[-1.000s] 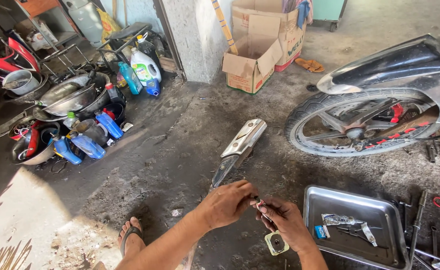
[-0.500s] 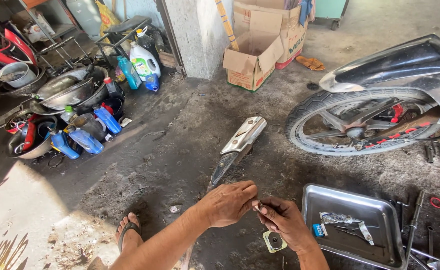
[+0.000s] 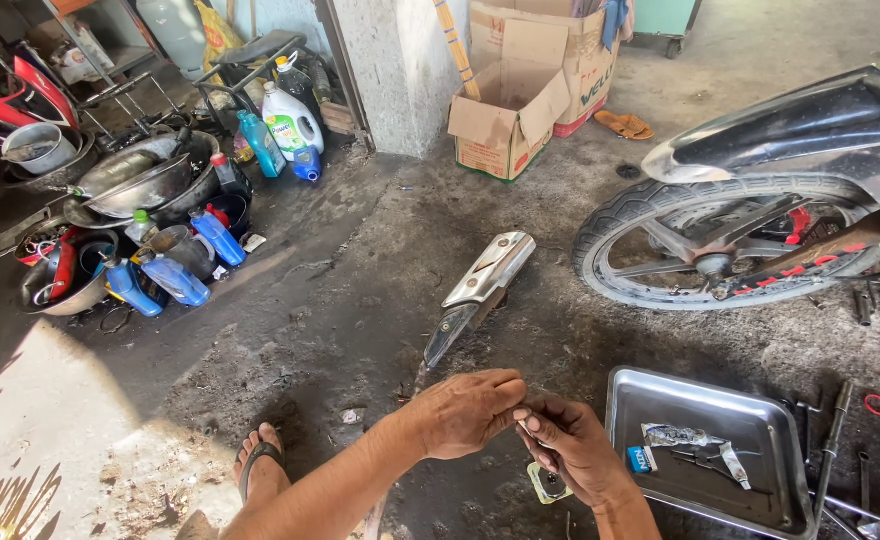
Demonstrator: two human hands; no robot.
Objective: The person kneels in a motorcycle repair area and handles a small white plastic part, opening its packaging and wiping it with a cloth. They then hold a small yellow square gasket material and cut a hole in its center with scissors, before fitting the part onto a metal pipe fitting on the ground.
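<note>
You are holding your 2 hands together low in the middle of the view, above the dirty concrete floor (image 3: 290, 330). Your left hand (image 3: 470, 412) is coming from the left and your right hand (image 3: 575, 450) from below on the right, and their fingertips are meeting over a small metal part (image 3: 526, 424). This part is sitting exactly between the 2 sets of fingers, so neither hand is nearer; both are touching it. The fingers of both hands are curled and pinching it, the left ones covering most of it from above. The part is too small and too hidden for me to tell its long axis. Just under your right hand, a small square part (image 3: 547, 483) is lying on the floor, apart from the fingers. To the right of your right wrist a metal tray (image 3: 660, 390) is lying, with some small pieces in it. In front of your hands a long chrome cover (image 3: 485, 280) is lying, pointing away toward the motorbike wheel (image 3: 730, 245).
</note>
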